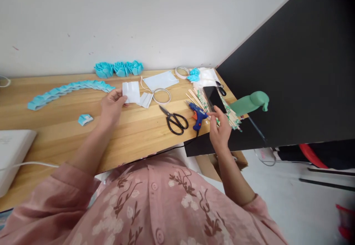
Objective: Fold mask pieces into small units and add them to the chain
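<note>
My left hand (112, 106) pinches a white rectangular piece of thin mask-like fabric (131, 92) by its left edge, above the table. Beside it lies another small pleated white piece (145, 100). My right hand (220, 128) is over the table's right end, its fingers apart and partly bent. Its fingertips are at the lower end of a black phone (214, 97) and close to the back of a blue glue gun (197, 114); whether they touch either, I cannot tell. Black-handled scissors (175, 121) lie with blades partly apart, left of the glue gun.
A curved blue pleated strip (69, 88), a small blue folded piece (85, 119) and blue fabric roses (120, 69) lie leftward. At the back are a face mask (161, 80) and tape rolls (161, 104). Wrapped sticks (233, 119) and a green bottle-like object (246, 103) are at right.
</note>
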A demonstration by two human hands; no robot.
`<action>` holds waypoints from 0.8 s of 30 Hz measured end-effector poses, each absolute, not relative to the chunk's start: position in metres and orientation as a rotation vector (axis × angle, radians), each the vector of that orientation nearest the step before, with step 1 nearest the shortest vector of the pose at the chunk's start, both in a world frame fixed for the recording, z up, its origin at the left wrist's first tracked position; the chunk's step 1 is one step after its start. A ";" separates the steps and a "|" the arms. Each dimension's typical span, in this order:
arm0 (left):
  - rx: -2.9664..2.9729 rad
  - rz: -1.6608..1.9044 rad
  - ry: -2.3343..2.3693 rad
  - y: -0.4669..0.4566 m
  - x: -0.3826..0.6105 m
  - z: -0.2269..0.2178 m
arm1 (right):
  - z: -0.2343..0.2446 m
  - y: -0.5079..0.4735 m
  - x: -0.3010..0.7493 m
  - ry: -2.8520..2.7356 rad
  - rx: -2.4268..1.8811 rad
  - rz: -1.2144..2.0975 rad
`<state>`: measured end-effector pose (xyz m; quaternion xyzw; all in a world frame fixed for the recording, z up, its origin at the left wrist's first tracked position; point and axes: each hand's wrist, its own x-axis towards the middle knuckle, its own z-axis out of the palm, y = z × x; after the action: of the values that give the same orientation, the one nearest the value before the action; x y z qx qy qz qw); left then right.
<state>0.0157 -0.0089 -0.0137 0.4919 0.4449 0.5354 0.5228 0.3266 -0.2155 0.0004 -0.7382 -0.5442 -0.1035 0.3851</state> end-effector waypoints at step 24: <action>1.161 1.228 1.045 -0.008 0.016 -0.015 | 0.034 -0.225 0.271 -1.945 -1.746 -0.229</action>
<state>0.0160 -0.0079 -0.0153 0.4898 0.4405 0.5180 0.5457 0.2712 -0.2246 0.0336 -0.6433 -0.7165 -0.0844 0.2562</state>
